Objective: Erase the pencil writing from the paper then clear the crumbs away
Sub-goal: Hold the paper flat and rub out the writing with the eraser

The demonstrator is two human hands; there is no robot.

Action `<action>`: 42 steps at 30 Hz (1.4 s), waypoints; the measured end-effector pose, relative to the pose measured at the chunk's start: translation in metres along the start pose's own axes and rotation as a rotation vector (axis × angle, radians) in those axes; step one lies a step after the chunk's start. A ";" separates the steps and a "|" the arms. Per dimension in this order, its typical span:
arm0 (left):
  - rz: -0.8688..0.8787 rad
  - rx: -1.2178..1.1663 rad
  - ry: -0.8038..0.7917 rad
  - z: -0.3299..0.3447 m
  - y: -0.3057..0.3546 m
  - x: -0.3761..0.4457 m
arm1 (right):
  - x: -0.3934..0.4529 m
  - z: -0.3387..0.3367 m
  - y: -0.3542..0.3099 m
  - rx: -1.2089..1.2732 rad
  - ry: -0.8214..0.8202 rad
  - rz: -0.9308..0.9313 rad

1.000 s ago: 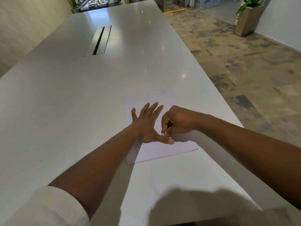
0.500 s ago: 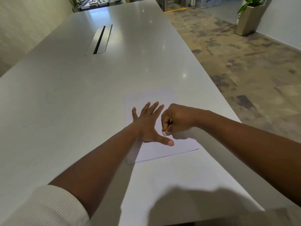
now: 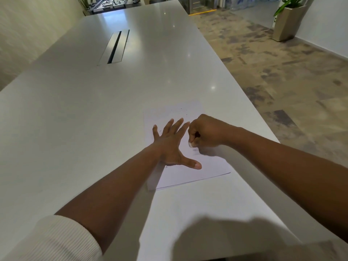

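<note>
A white sheet of paper (image 3: 207, 170) lies on the white table (image 3: 94, 119) near its right edge. My left hand (image 3: 171, 146) presses flat on the sheet with fingers spread and thumb out. Just to its right, my right hand (image 3: 205, 131) is curled into a fist and pinches a small white eraser (image 3: 191, 144) against the paper; most of the eraser is hidden by the fingers. Faint pencil marks (image 3: 195, 150) show below the fist. Small dark crumbs (image 3: 183, 112) dot the far part of the sheet.
A long cable slot (image 3: 114, 47) is set into the table farther back. The table's right edge runs close beside the paper, with patterned carpet (image 3: 282, 72) beyond. A planter (image 3: 286, 21) stands at the far right wall.
My right hand has moved a little away from me along the paper, from beside my left thumb up to beside the fingertips. My left hand stays pressed in place.
</note>
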State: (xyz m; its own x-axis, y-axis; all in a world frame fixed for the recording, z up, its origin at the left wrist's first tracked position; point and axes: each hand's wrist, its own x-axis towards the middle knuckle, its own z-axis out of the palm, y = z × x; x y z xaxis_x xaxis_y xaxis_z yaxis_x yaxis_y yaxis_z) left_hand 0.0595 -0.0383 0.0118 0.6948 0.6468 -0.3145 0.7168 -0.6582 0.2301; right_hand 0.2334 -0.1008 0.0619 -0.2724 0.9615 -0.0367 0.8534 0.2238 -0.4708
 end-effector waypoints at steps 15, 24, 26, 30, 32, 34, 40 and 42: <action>0.003 0.005 0.019 0.004 -0.003 0.002 | -0.005 0.002 0.007 0.086 0.084 0.044; -0.006 -0.010 0.015 0.003 -0.002 0.002 | -0.016 -0.002 0.002 0.097 -0.187 0.090; -0.003 -0.011 0.011 0.002 -0.001 0.002 | -0.016 -0.002 0.001 0.091 -0.202 0.097; 0.003 -0.010 0.007 0.001 -0.001 0.001 | -0.006 0.000 0.002 0.080 -0.005 0.131; 0.003 -0.006 0.004 0.001 -0.001 0.001 | 0.003 0.000 0.003 0.029 0.105 0.131; 0.002 0.000 0.004 0.001 -0.001 0.001 | 0.010 0.000 0.004 -0.037 0.165 0.130; -0.005 -0.011 0.005 0.001 0.000 0.001 | 0.000 -0.005 0.007 0.061 -0.030 0.112; -0.004 -0.020 0.011 0.002 0.000 0.001 | -0.009 -0.006 0.007 0.078 -0.148 0.128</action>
State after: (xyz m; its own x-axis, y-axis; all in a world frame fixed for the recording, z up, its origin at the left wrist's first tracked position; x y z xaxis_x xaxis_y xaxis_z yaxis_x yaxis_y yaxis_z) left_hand 0.0600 -0.0381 0.0097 0.6927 0.6537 -0.3048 0.7203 -0.6481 0.2472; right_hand 0.2441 -0.1072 0.0639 -0.2313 0.9462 -0.2265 0.8497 0.0831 -0.5206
